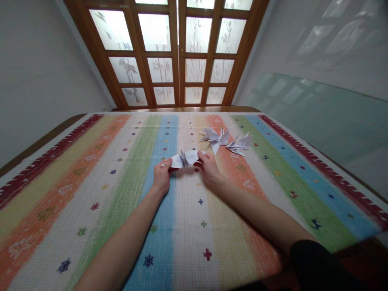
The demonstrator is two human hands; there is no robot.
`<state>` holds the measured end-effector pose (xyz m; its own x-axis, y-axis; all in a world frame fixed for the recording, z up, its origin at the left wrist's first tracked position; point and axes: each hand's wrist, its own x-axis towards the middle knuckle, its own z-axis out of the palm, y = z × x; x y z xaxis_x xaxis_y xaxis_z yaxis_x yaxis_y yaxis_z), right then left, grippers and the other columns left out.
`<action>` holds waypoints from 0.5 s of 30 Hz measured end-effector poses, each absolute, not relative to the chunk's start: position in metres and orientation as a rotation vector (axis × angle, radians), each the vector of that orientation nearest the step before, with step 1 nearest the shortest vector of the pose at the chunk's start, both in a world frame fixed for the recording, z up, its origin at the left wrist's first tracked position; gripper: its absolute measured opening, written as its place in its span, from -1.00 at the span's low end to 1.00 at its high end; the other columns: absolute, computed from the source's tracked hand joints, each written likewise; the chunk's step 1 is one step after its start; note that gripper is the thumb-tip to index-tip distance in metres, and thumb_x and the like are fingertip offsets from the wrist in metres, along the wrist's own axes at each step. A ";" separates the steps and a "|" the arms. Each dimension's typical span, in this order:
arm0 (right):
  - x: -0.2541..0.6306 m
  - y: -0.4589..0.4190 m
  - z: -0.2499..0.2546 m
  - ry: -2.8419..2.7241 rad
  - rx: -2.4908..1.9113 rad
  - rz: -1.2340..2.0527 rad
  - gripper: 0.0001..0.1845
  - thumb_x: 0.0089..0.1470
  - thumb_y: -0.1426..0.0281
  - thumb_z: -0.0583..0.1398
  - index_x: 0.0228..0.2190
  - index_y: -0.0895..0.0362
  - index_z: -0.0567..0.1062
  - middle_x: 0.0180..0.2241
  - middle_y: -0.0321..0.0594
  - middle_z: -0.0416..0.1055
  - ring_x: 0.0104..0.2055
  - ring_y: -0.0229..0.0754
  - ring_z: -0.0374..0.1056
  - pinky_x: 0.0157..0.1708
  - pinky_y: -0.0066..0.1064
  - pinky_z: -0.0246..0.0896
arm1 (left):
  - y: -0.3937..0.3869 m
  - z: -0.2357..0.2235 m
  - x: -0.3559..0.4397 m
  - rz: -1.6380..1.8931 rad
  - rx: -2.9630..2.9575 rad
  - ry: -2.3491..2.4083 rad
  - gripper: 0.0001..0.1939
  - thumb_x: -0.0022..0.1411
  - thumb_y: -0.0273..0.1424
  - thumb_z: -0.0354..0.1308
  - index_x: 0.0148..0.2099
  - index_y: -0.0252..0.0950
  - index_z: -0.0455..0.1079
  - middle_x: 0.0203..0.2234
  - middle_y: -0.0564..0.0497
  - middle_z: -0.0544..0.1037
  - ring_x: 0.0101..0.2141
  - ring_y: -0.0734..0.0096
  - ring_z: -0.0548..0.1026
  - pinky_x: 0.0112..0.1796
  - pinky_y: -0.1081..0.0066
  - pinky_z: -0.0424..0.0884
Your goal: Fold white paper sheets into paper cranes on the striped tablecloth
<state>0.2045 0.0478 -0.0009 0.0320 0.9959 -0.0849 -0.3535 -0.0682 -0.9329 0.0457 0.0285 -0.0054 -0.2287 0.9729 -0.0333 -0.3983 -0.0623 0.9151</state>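
The left hand [161,176] pinches one end of a folded paper [191,157], held above the striped cloth [188,202]; the right hand [209,166] pinches its other end. Farther right, paper cranes [216,142] lie clustered.

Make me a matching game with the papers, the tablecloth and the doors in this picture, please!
1. Single folded paper
2. Group of folded papers
3. Tablecloth
4. Wooden doors

A. Lying to the right of the hands
B. Brown, at the back
C. Held by the left hand and right hand
D. Striped in many colours

Pairs: 1-C, 2-A, 3-D, 4-B
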 end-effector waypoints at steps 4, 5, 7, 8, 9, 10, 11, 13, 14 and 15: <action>0.208 0.053 -0.002 -0.787 -0.913 1.431 -0.69 -0.13 0.13 0.32 -0.49 0.07 0.41 -0.49 -0.28 0.46 -0.44 -0.23 0.37 -0.41 -0.40 0.35 | 0.027 -0.002 0.044 1.543 0.651 0.950 -0.58 -0.19 -0.15 0.42 -0.50 -0.32 0.32 -0.59 0.10 0.45 -0.54 0.53 0.42 -0.46 0.48 0.40; 0.208 0.054 -0.003 -0.752 -0.896 1.443 -0.71 -0.13 0.15 0.32 -0.49 0.08 0.42 -0.47 -0.27 0.47 -0.41 -0.22 0.38 -0.38 -0.39 0.36 | 0.027 -0.002 0.043 1.538 0.621 0.938 -0.58 -0.18 -0.15 0.43 -0.49 -0.32 0.33 -0.57 0.08 0.47 -0.52 0.52 0.44 -0.45 0.48 0.41; 0.208 0.056 -0.004 -0.689 -0.871 1.461 -0.76 -0.12 0.20 0.32 -0.48 0.08 0.44 -0.44 -0.25 0.49 -0.39 -0.20 0.39 -0.37 -0.37 0.38 | 0.028 -0.003 0.041 1.529 0.582 0.923 -0.58 -0.17 -0.15 0.44 -0.46 -0.32 0.34 -0.54 0.05 0.51 -0.50 0.50 0.47 -0.42 0.46 0.42; 0.208 0.057 -0.004 -0.666 -0.863 1.468 -0.78 -0.11 0.22 0.31 -0.48 0.08 0.44 -0.43 -0.24 0.50 -0.37 -0.19 0.39 -0.37 -0.37 0.38 | 0.029 -0.004 0.040 1.526 0.574 0.919 -0.58 -0.16 -0.15 0.44 -0.45 -0.32 0.34 -0.52 0.04 0.53 -0.49 0.49 0.48 -0.41 0.45 0.43; 0.209 0.058 -0.005 -0.649 -0.858 1.473 -0.80 -0.10 0.24 0.30 -0.48 0.08 0.45 -0.43 -0.23 0.51 -0.37 -0.18 0.40 -0.37 -0.37 0.38 | 0.030 -0.006 0.039 1.527 0.572 0.916 -0.59 -0.15 -0.15 0.43 -0.44 -0.31 0.35 -0.52 0.03 0.53 -0.48 0.48 0.49 -0.40 0.44 0.43; 0.209 0.059 -0.006 -0.634 -0.854 1.478 -0.82 -0.10 0.26 0.30 -0.48 0.08 0.45 -0.42 -0.22 0.51 -0.36 -0.17 0.40 -0.38 -0.36 0.38 | 0.031 -0.007 0.039 1.530 0.570 0.911 -0.59 -0.14 -0.15 0.43 -0.44 -0.31 0.35 -0.52 0.03 0.54 -0.48 0.47 0.49 -0.39 0.43 0.43; 0.209 0.060 -0.007 -0.621 -0.850 1.481 -0.84 -0.09 0.27 0.29 -0.48 0.08 0.45 -0.42 -0.21 0.52 -0.36 -0.16 0.40 -0.38 -0.36 0.38 | 0.032 -0.009 0.038 1.532 0.568 0.903 -0.61 -0.12 -0.15 0.42 -0.44 -0.31 0.35 -0.51 0.03 0.54 -0.47 0.46 0.50 -0.38 0.42 0.44; 0.210 0.061 -0.009 -0.603 -0.841 1.489 -0.86 -0.08 0.28 0.28 -0.47 0.08 0.45 -0.42 -0.20 0.52 -0.36 -0.15 0.42 -0.38 -0.35 0.39 | 0.033 -0.011 0.038 1.541 0.549 0.880 -0.64 -0.08 -0.17 0.40 -0.42 -0.30 0.37 -0.50 0.02 0.55 -0.46 0.44 0.51 -0.35 0.40 0.44; 0.210 0.062 -0.010 -0.607 -0.838 1.492 -0.86 -0.07 0.28 0.27 -0.47 0.08 0.45 -0.42 -0.20 0.52 -0.36 -0.14 0.42 -0.37 -0.34 0.40 | 0.034 -0.012 0.038 1.548 0.531 0.870 -0.65 -0.06 -0.18 0.40 -0.41 -0.30 0.38 -0.49 0.02 0.55 -0.45 0.44 0.51 -0.34 0.39 0.44; 0.211 0.063 -0.011 -0.620 -0.835 1.497 -0.86 -0.06 0.27 0.26 -0.47 0.08 0.45 -0.42 -0.20 0.52 -0.35 -0.14 0.43 -0.36 -0.34 0.40 | 0.034 -0.012 0.038 1.553 0.510 0.862 -0.67 -0.04 -0.19 0.39 -0.40 -0.30 0.39 -0.47 0.01 0.56 -0.44 0.44 0.51 -0.33 0.38 0.44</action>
